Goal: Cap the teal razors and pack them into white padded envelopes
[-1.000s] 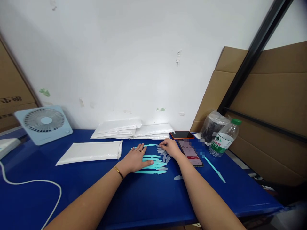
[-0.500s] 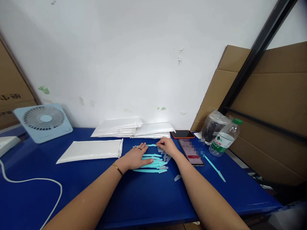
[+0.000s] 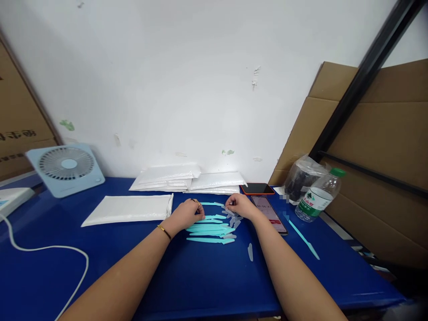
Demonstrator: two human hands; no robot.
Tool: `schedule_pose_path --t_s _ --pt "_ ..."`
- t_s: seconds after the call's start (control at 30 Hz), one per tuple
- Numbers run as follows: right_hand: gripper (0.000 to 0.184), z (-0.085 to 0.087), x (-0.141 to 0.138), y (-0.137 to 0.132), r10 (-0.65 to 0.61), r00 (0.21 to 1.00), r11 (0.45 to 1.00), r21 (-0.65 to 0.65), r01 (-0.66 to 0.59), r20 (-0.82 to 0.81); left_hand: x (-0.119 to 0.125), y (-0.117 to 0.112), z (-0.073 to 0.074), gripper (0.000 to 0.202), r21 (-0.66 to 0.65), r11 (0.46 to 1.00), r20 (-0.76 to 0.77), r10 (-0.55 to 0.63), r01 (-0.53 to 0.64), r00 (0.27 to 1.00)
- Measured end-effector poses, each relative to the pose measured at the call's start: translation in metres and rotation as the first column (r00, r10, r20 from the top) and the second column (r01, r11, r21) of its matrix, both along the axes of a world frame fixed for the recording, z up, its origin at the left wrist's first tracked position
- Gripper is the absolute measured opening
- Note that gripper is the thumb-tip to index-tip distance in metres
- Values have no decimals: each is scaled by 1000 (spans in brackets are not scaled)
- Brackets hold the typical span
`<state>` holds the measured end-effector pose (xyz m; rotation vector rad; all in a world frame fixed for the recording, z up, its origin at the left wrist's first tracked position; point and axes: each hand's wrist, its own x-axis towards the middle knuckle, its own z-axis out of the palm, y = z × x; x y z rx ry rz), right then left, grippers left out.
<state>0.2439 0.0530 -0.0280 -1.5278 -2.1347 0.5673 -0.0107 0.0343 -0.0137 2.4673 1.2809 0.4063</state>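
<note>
Several turquoise plastic blades [image 3: 209, 228] lie side by side on the blue table [image 3: 200, 276]. My left hand [image 3: 187, 214] rests at their left end with the fingers curled, fingertips on the farthest blade. My right hand [image 3: 239, 206] is curled over a small heap of clear plastic caps [image 3: 233, 218], pinching something I cannot make out. One clear cap [image 3: 250, 252] lies apart, nearer to me. Another turquoise blade [image 3: 303, 240] lies alone to the right.
A phone with a lit screen [image 3: 270, 214] and a dark phone [image 3: 257, 189] lie right of my hands. Beside them stand a water bottle [image 3: 317, 195] and a bagged dark item [image 3: 302, 182]. White padded envelopes [image 3: 129, 208], a small fan [image 3: 68, 168], a white cable [image 3: 43, 249] and cardboard [image 3: 384, 156] surround the area.
My left hand has gone from lying flat on the blades to curled at their far left end. My right hand has closed a little over the caps. The view shifted slightly.
</note>
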Motion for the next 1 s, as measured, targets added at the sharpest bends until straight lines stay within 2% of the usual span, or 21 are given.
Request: schedule_pose_path --t_s 0.1,0.17,0.27,0.37,0.67,0.9,1.0 --pt "17 -2 -2 1 -14 999 999 -29 13 -42 1 0 -2 15 -6 998 28 62 -62 998" --pt "19 -2 -2 1 -17 991 999 -45 11 -129 2 1 -2 13 -8 992 70 129 -129 989" --pt "23 0 -1 0 20 955 992 -111 -55 -295 1 5 -3 11 -12 983 129 183 -183 975" --pt "24 2 -2 -1 59 927 982 -143 -120 -371 0 7 -4 11 -13 982 153 186 -186 971" --pt "24 9 -2 -6 71 934 981 -144 -128 -350 -3 11 -7 11 -19 978 156 206 -206 966" --pt "20 0 -13 -4 109 945 982 -117 -151 -307 3 8 -5 13 39 987 143 150 -157 978" --pt "19 -1 -16 -4 96 959 989 -83 -122 -268 7 9 -7 14 73 986 149 136 -148 979"
